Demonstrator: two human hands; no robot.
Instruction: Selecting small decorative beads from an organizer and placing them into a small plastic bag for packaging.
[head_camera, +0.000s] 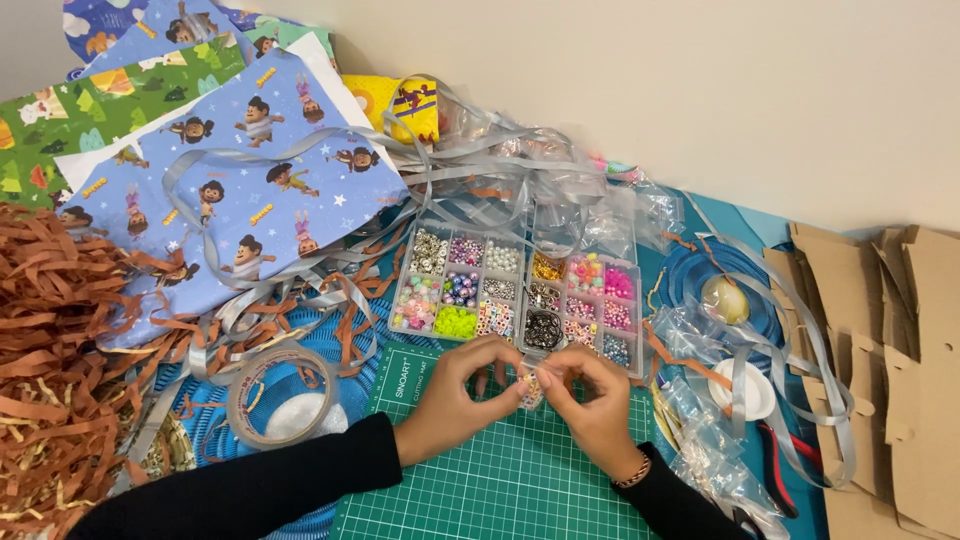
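Observation:
My left hand (462, 388) and my right hand (592, 400) meet over a green cutting mat (490, 490). Between their fingertips they pinch a short strand of small pastel beads (531, 388), which hangs down a little. Both arms wear black sleeves, and a thin bracelet circles the right wrist. Just beyond the hands lies an open clear bead organiser (515, 290), its compartments filled with pearl, pink, green, gold and dark beads.
A roll of clear tape (280, 396) lies left of the mat. Brown paper shreds (50, 360) pile at far left, cartoon wrapping paper (250, 150) behind them. Grey ribbon tangles across the middle. At the right are a small white dish (745, 388), red-handled pliers (790, 465), plastic bags, cardboard pieces (890, 350).

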